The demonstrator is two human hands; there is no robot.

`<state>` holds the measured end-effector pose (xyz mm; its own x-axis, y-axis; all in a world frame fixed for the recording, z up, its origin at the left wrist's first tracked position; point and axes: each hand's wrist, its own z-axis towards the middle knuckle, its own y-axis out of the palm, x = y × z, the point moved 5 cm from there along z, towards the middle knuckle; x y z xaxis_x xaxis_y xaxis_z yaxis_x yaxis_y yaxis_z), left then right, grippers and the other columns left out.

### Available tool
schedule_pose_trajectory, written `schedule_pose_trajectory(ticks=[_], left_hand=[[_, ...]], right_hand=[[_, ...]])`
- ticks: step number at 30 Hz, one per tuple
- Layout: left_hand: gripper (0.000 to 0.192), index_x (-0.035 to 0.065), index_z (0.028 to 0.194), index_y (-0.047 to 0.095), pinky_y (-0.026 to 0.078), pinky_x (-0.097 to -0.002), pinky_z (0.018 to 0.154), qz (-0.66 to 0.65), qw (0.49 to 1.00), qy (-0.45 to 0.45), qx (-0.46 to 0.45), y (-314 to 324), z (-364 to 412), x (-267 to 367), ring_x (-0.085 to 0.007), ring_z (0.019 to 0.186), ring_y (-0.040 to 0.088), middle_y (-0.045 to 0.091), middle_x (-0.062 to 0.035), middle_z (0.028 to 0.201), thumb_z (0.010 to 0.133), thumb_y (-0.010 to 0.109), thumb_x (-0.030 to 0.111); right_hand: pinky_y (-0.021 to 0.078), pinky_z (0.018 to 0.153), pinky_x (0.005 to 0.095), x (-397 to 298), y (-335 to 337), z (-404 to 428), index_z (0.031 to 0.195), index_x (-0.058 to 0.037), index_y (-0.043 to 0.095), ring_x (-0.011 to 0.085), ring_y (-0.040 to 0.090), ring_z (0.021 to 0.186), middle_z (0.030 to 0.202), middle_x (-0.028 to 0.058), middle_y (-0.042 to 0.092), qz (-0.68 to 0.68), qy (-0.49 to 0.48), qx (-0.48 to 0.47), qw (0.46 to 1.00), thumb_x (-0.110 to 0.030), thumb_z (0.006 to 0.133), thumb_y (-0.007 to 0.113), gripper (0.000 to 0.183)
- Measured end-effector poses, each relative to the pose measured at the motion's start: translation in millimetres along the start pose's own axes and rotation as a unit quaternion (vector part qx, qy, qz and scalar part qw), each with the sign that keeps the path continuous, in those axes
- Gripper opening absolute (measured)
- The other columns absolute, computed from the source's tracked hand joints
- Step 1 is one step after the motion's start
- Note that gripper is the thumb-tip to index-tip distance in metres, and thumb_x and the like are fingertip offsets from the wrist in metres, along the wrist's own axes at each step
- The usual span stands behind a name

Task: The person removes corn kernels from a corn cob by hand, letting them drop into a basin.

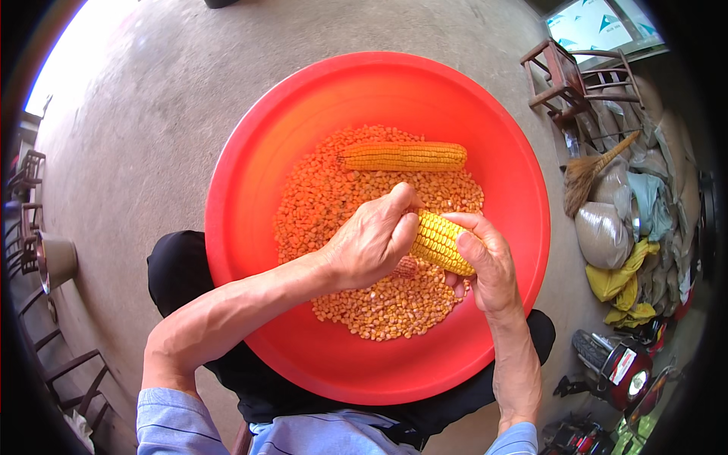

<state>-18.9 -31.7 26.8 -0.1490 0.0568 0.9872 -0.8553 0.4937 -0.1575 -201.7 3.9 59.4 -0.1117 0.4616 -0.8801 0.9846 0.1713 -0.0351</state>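
Observation:
A yellow ear of corn (442, 242) is held between my two hands above a wide red plastic basin (375, 378). My right hand (488, 261) grips its lower right end, thumb on top and fingertips showing underneath. At the upper left end my left hand (372, 239) is closed, its thumb against the ear; its fingertips are hidden. Loose corn kernels (324, 199) cover the basin's bottom. Beyond my hands a second ear of corn (404, 156) lies on the kernels. Partly hidden below the held ear is a reddish corncob (405, 268).
The basin sits close before my knees on a concrete floor (142, 131). To the right stand a wooden chair (560, 74), a straw broom (586, 173), filled sacks (604, 234) and a motorcycle (623, 369). Along the left are a metal bucket (58, 259) and several chairs (74, 369).

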Motion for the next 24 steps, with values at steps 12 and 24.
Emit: schedule_pose_trajectory(ticks=[12,24], left_hand=[[0.042,0.0053,0.118,0.058,0.052,-0.0262,0.065,-0.198,0.967,-0.156,-0.042,1.0,-1.3,-21.6,-0.0107,0.069,0.059,0.058,-0.0035,0.09,0.111,0.038,0.041],[0.038,0.005,0.132,0.052,0.05,-0.0359,0.078,-0.039,0.995,0.065,-0.06,-0.5,1.2,-4.8,-0.0188,0.085,0.059,0.061,-0.0102,0.095,0.109,0.042,0.033]], right_hand=[[0.0458,0.042,0.0196,3.1,-2.3,7.1,0.125,-0.0018,0.061,0.0075,0.06,0.053,0.088,0.0056,0.067,-0.006,0.014,-0.006,1.0,-0.042,0.098,0.063,0.048],[0.0479,0.04,0.022,2.7,-7.7,6.2,0.124,-0.0005,0.058,0.0102,0.061,0.051,0.085,0.0074,0.067,0.043,0.032,-0.005,0.999,-0.044,0.096,0.063,0.052]])
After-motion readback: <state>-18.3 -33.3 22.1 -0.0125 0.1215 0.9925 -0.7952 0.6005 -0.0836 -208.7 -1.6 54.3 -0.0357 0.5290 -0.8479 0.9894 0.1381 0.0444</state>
